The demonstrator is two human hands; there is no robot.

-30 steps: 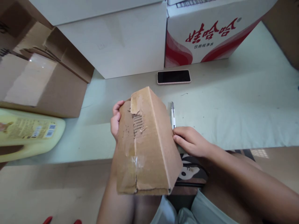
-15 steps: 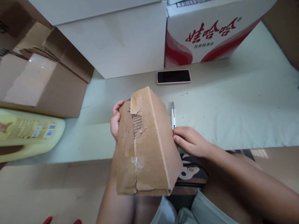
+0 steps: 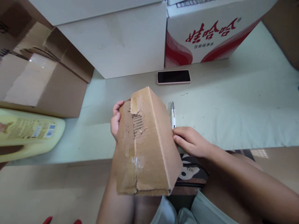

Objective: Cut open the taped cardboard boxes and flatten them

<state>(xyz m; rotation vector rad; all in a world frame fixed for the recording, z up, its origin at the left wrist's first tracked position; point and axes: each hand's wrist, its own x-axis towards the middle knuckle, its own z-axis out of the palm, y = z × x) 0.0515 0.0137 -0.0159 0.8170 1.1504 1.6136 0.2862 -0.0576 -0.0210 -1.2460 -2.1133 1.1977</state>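
A worn brown cardboard box (image 3: 149, 146) is tilted in front of me, with torn paper and clear tape along its top seam. My left hand (image 3: 116, 119) grips its left side, the thumb and fingertips showing at the far edge and the rest hidden behind the box. At the box's right side, my right hand (image 3: 190, 140) is closed around the lower end of a white utility knife (image 3: 173, 116). The knife's blade is out and points away from me. The right fingertips touch or nearly touch the box wall; their undersides are hidden.
A phone (image 3: 174, 77) lies on the pale green tabletop (image 3: 233, 105). Behind it stand a white box (image 3: 126, 43) and a red-and-white water carton (image 3: 205, 37). Cardboard boxes (image 3: 63, 84) and a yellow jug (image 3: 35, 133) are at left. A patterned thing (image 3: 190, 172) sits below the table edge.
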